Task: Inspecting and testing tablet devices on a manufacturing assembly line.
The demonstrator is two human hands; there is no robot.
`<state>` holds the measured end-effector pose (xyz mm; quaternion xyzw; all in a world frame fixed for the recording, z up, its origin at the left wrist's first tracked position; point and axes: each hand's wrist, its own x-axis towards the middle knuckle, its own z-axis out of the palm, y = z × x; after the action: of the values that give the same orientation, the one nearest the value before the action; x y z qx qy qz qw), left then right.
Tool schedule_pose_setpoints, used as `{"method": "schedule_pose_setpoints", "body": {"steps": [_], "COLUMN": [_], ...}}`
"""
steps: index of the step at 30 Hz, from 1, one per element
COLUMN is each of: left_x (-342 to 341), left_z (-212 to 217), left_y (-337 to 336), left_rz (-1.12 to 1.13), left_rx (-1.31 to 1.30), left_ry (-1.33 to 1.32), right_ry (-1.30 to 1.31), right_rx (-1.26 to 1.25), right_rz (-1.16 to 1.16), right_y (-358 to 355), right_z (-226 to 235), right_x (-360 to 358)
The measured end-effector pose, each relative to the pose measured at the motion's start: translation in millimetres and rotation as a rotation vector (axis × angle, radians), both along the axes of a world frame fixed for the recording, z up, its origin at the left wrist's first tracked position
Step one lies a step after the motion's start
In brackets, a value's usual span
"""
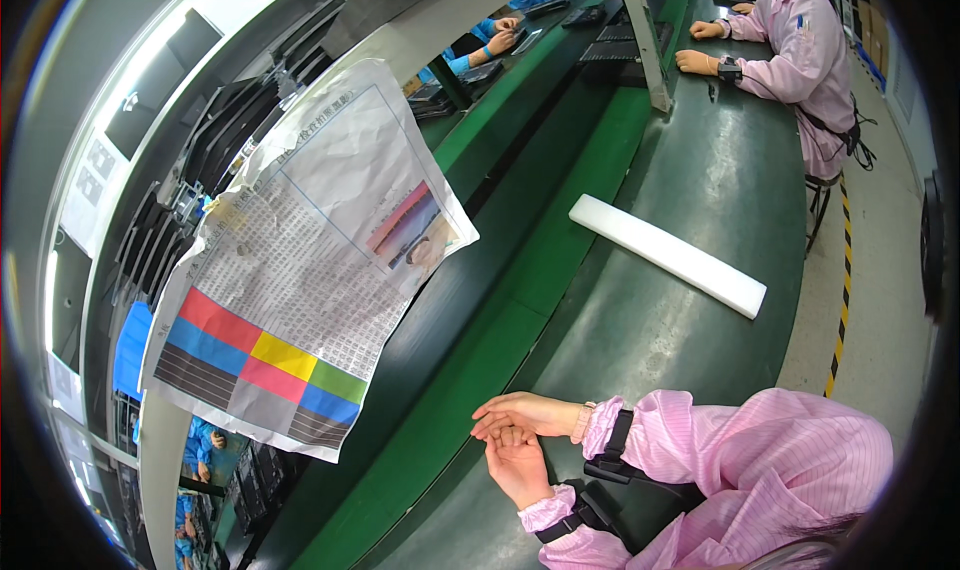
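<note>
My right hand (533, 413) reaches in from the lower right over the green worktop (600, 355), fingers stretched out and loosely bent at the tips. Just below it, my left hand (520, 470) lies palm up, its fingers loosely curled and partly covered by the right hand. The two hands touch at the fingers, and no object shows in either. Both are bare, with pink sleeves and a black strapped device (610, 460) at the right wrist and another black strapped device (590, 513) at the left. A long white foam-like block (668, 254) lies on the worktop beyond my hands.
A creased printed sheet (310, 260) with colour blocks hangs at the left. A dark green conveyor channel (480, 370) runs beside the worktop. A metal post (643, 40) stands farther along. A pink-clothed co-worker (800, 50) sits at the far right; blue-sleeved co-workers' hands (500, 38) show across the line.
</note>
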<state>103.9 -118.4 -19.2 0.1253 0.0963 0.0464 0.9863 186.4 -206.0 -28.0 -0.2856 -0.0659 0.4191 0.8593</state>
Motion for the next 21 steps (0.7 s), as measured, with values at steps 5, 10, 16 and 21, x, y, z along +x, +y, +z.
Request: {"method": "schedule_pose_setpoints", "body": {"steps": [5,10,16,21], "left_x": [0.0,0.2,0.6,-0.5], "left_z": [1.1,3.1,4.9,5.0], "left_y": [-0.6,-2.0,-2.0,-2.8], "left_rz": [0.011,0.02,0.001,0.01], "left_rx": [-0.003,-0.021,-0.047,0.0], "left_ry": [0.005,0.001,0.006,0.014], "right_ry": [0.01,-0.016,-0.019,-0.007], "right_rx": [-0.033,-0.051,-0.04,-0.021], "right_rz": [0.004,-0.011,-0.013,-0.015], "right_y": [0.0,-2.6,-3.9,-2.3], "right_z": [3.4,9.8,12.5,8.5], "right_x": [-0.2,-2.7,-3.2,-2.2]}}
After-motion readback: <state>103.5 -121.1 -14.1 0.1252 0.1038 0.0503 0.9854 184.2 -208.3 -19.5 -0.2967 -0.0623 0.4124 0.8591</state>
